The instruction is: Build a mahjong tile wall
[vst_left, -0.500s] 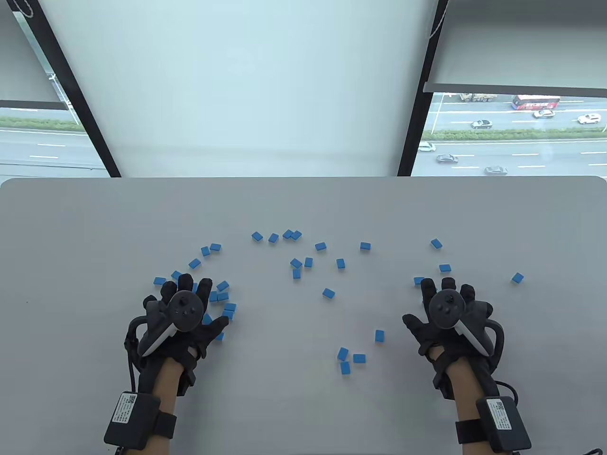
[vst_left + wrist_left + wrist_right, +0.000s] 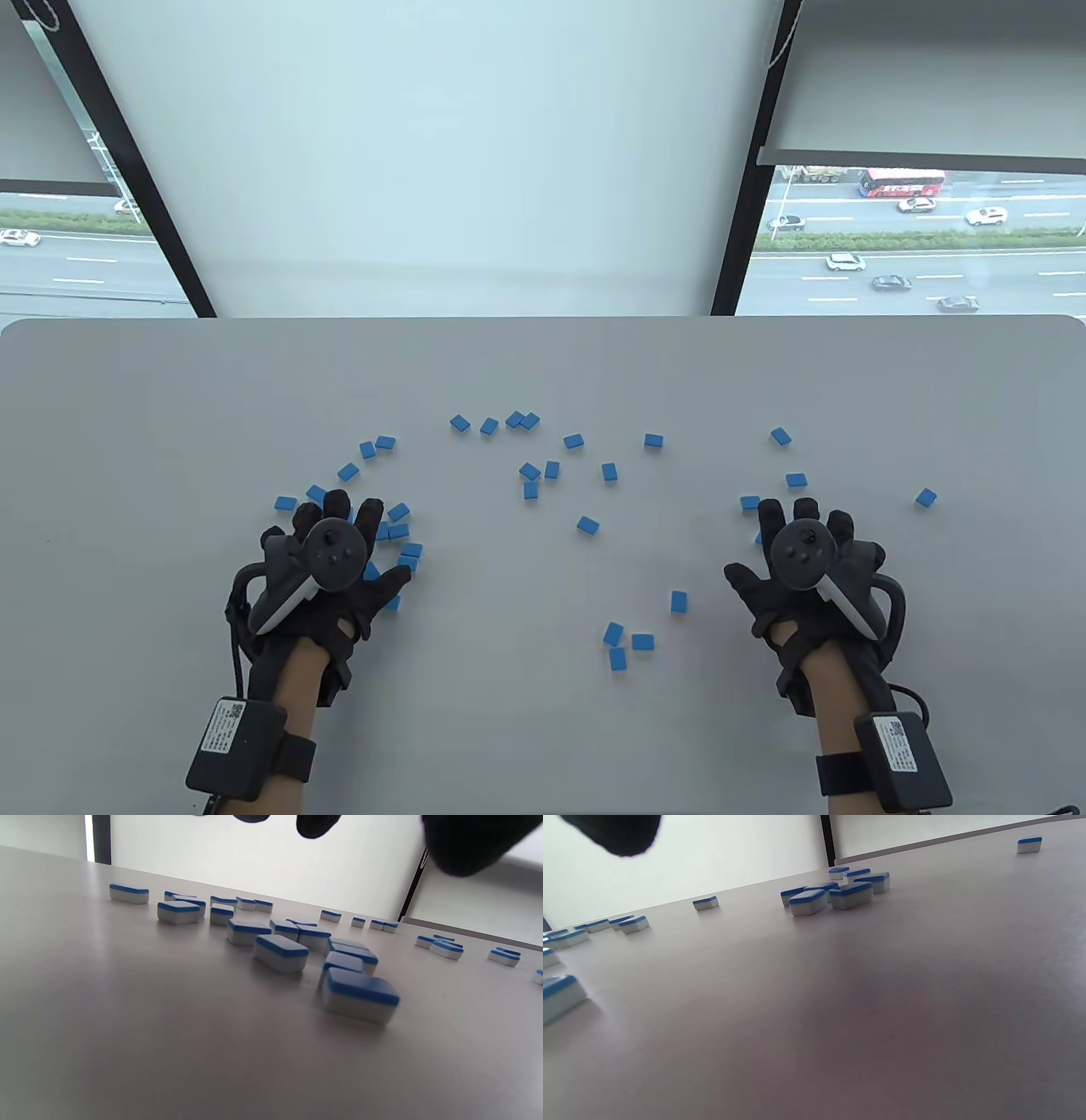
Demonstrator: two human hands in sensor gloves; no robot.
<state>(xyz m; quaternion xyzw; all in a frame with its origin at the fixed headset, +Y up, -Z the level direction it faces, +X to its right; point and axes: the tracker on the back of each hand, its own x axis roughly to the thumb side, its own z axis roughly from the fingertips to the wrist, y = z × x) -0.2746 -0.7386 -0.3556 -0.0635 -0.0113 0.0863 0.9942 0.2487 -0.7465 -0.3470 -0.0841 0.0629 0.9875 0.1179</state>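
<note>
Although half a second separated the two table views, almost nothing on the tabletop [image 2: 170,407] had changed: every blue-backed tile lay where it had, and both hands had shifted only by a hair, the right hand [image 2: 802,569] a touch toward the right of the frame. The left hand [image 2: 327,564] was spread flat, fingers splayed, over the dense cluster of tiles [image 2: 399,535] at lower left of the scatter; its wrist view showed those tiles [image 2: 281,952] lying face down, white bodies under blue backs, with the fingertips [image 2: 316,824] hanging above them and gripping nothing. The right hand was likewise spread and holding nothing, its fingers near two tiles at right, one tile [image 2: 750,503] just beside the fingertips. Remaining tiles sat loose and well apart: an arc across the middle [image 2: 517,420], a trio [image 2: 624,643] at lower centre, one stray [image 2: 926,498] at far right. No tiles were aligned or stacked anywhere. Judgement: wall not begun; the hands appeared poised to gather or sweep the scatter inward. The stillness suggested a pause before that gathering stroke.
</note>
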